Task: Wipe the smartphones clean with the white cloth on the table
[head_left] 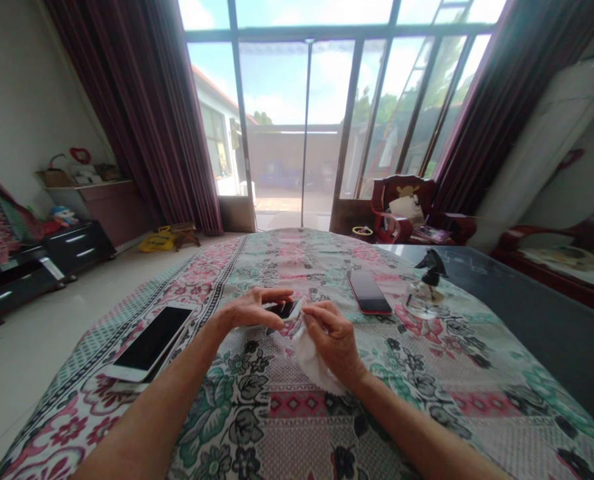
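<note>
My left hand (257, 309) is closed around a smartphone (283, 309) with a dark screen and a white edge, its thumb and fingers on opposite sides. Part of the phone is hidden by that hand. Pinched in my right hand (333, 333) is a thin white cloth (311, 360), which hangs down onto the tablecloth. The right fingertips are at the phone's near right end, where cloth and phone meet. To the left lies a white phone (153, 341) with a black screen, resting on another flat item. A red-edged phone (369, 292) lies beyond my right hand.
A floral tablecloth (297, 427) covers the table. Near its right side stands a clear glass dish (423, 300) with a black horse-head figure (431, 265). A dark tabletop (517, 293) adjoins on the right. Beyond are a wooden chair (401, 207) and glass doors (277, 133).
</note>
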Action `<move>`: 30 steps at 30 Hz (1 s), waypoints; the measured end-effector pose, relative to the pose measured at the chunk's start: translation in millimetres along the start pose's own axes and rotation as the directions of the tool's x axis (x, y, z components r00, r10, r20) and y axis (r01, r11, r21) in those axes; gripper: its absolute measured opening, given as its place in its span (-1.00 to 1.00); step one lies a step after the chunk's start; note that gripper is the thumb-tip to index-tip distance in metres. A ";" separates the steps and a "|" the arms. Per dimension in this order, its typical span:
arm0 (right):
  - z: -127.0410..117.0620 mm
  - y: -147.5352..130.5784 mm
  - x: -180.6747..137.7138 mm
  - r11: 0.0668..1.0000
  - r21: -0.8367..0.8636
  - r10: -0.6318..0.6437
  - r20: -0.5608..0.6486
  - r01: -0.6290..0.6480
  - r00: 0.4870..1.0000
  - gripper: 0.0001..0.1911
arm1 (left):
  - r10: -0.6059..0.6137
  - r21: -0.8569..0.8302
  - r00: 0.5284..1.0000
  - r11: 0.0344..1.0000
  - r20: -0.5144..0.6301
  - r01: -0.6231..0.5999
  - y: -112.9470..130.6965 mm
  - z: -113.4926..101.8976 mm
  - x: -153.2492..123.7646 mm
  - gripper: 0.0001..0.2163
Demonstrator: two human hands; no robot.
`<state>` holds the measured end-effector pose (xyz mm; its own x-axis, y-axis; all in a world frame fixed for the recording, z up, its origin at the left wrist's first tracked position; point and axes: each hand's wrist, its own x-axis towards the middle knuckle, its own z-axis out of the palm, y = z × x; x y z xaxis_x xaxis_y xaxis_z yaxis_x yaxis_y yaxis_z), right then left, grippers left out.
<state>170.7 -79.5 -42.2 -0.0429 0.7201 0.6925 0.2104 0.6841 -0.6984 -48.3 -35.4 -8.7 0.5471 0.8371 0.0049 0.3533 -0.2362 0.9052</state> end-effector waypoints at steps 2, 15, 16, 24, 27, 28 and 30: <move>-0.6 -0.5 0.5 1.000 -0.004 -0.016 0.001 0.016 1.000 -0.86 | -0.004 0.000 1.000 1.000 0.006 0.004 -0.1 0.0 0.1 -0.29; -2.5 3.5 1.1 1.000 -0.015 0.026 0.020 -0.025 0.999 -0.85 | 0.005 -0.057 1.000 0.998 0.011 -0.004 -1.4 -0.7 -0.4 -0.32; -3.1 4.9 1.5 0.999 -0.023 0.031 0.036 -0.030 0.999 -0.85 | 0.011 -0.096 1.000 0.995 0.007 -0.010 -1.2 -1.8 -1.0 -0.32; -10.0 13.8 6.3 0.961 -0.269 0.093 0.078 -0.069 0.993 -0.79 | 0.083 -0.294 0.996 0.952 -0.038 -0.090 0.4 -8.9 -5.9 -0.39; -21.8 12.4 15.3 0.907 -0.409 0.189 0.172 -0.105 0.967 -0.78 | 0.074 -0.285 0.997 0.955 -0.025 -0.078 -0.9 -8.1 -5.0 -0.38; -26.8 11.8 18.8 0.882 -0.457 0.244 0.235 -0.114 0.941 -0.78 | 0.070 -0.281 0.997 0.957 -0.020 -0.073 -1.6 -8.2 -4.7 -0.38; -36.5 10.5 25.2 0.838 -0.534 0.349 0.367 -0.112 0.862 -0.79 | 0.068 -0.276 0.998 0.959 -0.011 -0.068 -2.8 -9.1 -4.2 -0.36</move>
<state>207.6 -58.4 -25.5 -0.3222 0.9020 0.2874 0.7026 0.4313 -0.5660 -58.4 -33.8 -7.3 0.5614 0.8245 0.0707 0.0922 -0.1473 0.9848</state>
